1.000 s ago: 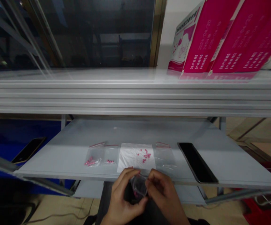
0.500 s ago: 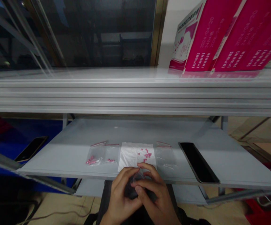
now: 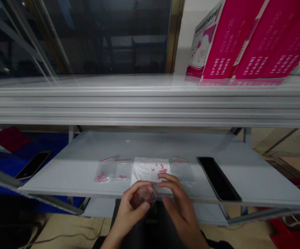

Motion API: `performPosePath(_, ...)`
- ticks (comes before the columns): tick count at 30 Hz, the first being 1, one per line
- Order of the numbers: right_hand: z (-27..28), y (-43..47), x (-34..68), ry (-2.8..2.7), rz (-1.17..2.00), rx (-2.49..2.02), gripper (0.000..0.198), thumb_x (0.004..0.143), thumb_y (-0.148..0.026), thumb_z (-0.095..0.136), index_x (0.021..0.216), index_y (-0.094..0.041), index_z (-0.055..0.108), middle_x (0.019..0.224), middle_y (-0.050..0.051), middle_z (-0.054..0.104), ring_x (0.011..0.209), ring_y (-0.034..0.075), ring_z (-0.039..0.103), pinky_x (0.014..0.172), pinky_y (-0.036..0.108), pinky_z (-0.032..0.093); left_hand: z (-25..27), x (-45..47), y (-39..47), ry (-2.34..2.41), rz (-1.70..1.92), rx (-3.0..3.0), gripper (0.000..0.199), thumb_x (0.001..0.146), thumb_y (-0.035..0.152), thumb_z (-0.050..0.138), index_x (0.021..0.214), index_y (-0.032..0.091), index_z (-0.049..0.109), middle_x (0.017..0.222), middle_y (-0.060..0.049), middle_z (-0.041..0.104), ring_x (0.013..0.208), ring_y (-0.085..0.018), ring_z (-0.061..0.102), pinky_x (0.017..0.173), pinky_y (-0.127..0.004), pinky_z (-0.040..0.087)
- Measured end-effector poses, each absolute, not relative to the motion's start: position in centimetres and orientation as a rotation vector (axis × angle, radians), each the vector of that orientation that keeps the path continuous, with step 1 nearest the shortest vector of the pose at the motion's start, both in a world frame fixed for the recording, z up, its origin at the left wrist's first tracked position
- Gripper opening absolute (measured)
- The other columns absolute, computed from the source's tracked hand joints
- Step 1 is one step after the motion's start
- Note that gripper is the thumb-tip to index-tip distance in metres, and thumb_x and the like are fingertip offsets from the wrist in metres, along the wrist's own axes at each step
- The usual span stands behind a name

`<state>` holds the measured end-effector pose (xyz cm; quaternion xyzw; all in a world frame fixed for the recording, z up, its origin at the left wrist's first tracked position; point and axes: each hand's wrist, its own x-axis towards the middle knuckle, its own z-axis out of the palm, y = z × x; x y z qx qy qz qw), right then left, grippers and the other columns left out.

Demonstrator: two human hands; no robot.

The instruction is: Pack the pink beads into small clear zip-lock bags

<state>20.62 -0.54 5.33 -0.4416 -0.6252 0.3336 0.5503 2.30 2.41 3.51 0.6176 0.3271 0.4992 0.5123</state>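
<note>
My left hand [image 3: 133,205] is wrapped round a clear plastic bag [image 3: 149,193], whose open mouth faces right. Just to its right, my right hand [image 3: 177,202] has its fingers apart and holds nothing I can see. Beyond my hands lies a white paper sheet [image 3: 141,169] with small pink pills [image 3: 163,170] scattered on its right part. Left of the paper, two clear zip bags hold pink pills: the outer bag [image 3: 108,169] and the inner bag [image 3: 124,167]. Another zip bag [image 3: 182,171] lies flat to the right of the paper, with no pills visible inside.
A dark phone [image 3: 218,178] lies on the grey table [image 3: 165,143] at the right. A second phone [image 3: 34,164] rests on a blue surface at the left. Above the table's far side runs a metal shelf [image 3: 113,103], carrying tall pink boxes [image 3: 225,41].
My hands have moved apart. The right hand has let go of the clear bag and shifted right with its fingers spreading, while the left keeps the bag, its mouth now turned right.
</note>
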Motion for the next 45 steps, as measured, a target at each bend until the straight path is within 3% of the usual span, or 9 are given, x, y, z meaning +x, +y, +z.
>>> performPosePath(4, 2.9, 1.8, 20.4, -0.929, 0.784, -1.126, 0.028, 0.094, -0.037, 0.051, 0.106, -0.018, 0.069, 0.114, 0.011, 0.069, 0.108, 0.025, 0.062, 0.099, 0.043, 0.046, 5.3, 1.9, 5.8, 0.968, 1.199, 1.906, 0.037, 0.08, 0.031, 0.065, 0.114, 0.017, 0.062, 0.099, -0.01, 0.067, 0.087, -0.021, 0.065, 0.079, -0.033, 0.053)
performPosePath(9, 1.2, 5.5, 19.2, -0.928, 0.677, -1.202, 0.038, 0.089, -0.042, 0.052, 0.108, -0.014, 0.069, 0.113, 0.014, 0.07, 0.109, 0.027, 0.063, 0.099, 0.045, 0.045, 6.6, 2.7, 10.9, 0.979, 0.955, 2.255, 0.038, 0.073, 0.022, 0.071, 0.11, 0.016, 0.065, 0.1, -0.008, 0.068, 0.093, -0.021, 0.064, 0.085, -0.034, 0.051)
performPosePath(24, -1.1, 9.6, 18.2, -1.157, 0.447, -1.389, 0.043, 0.091, -0.031, 0.036, 0.114, -0.012, 0.066, 0.118, 0.016, 0.068, 0.111, 0.027, 0.062, 0.1, 0.045, 0.045, 6.2, 4.2, 15.6, 0.942, 0.443, 2.691, 0.043, 0.067, 0.027, 0.072, 0.109, 0.02, 0.067, 0.108, -0.006, 0.071, 0.104, -0.027, 0.064, 0.094, -0.036, 0.044)
performPosePath(45, -1.4, 9.9, 18.2, -1.22, 0.43, -1.431, 0.042, 0.093, -0.032, 0.033, 0.114, -0.016, 0.066, 0.115, 0.014, 0.069, 0.109, 0.025, 0.063, 0.098, 0.04, 0.045, 6.7, 4.6, 14.9, 1.079, 0.36, 2.804, 0.042, 0.065, 0.03, 0.075, 0.107, 0.022, 0.069, 0.107, -0.007, 0.071, 0.105, -0.031, 0.061, 0.097, -0.044, 0.039)
